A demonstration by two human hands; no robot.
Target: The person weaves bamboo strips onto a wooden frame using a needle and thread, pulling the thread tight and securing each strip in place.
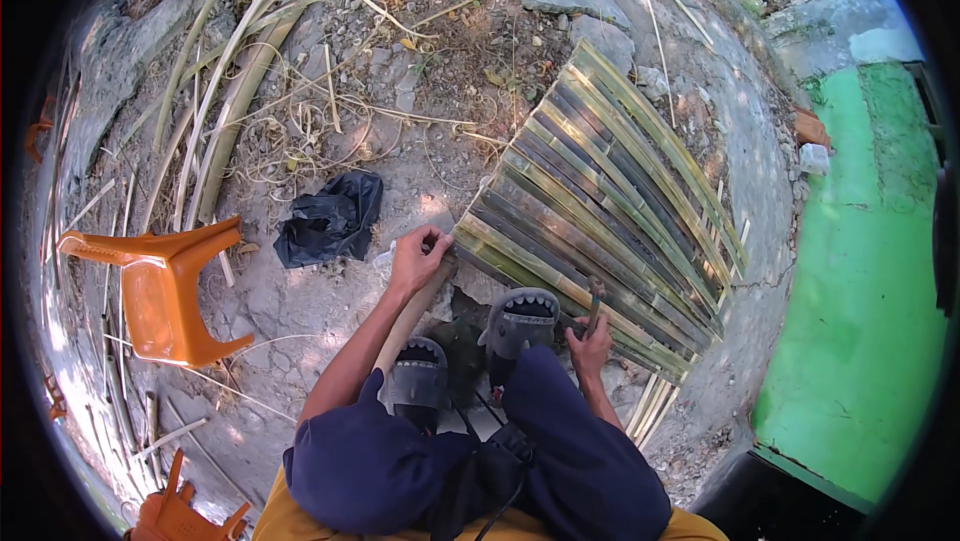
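At one corner, the bamboo panel is apparently being steadied by the left hand, grip unclear, the hammer-like tool clasped in the right hand; aiming seems needed.

- Daylight dapples the rough ground, glinting off split-bamboo slats toward one o'clock.
- Glare bleaches the view to white between one and two o'clock, with blue fringing along the rim.
- A glossy sheen marks an orange plastic chair near nine o'clock; closer to center, a black plastic bag loses its folds to darkness.
- Fisheye distortion bows a green-painted surface at three o'clock; black vignetting rings the softened edges.
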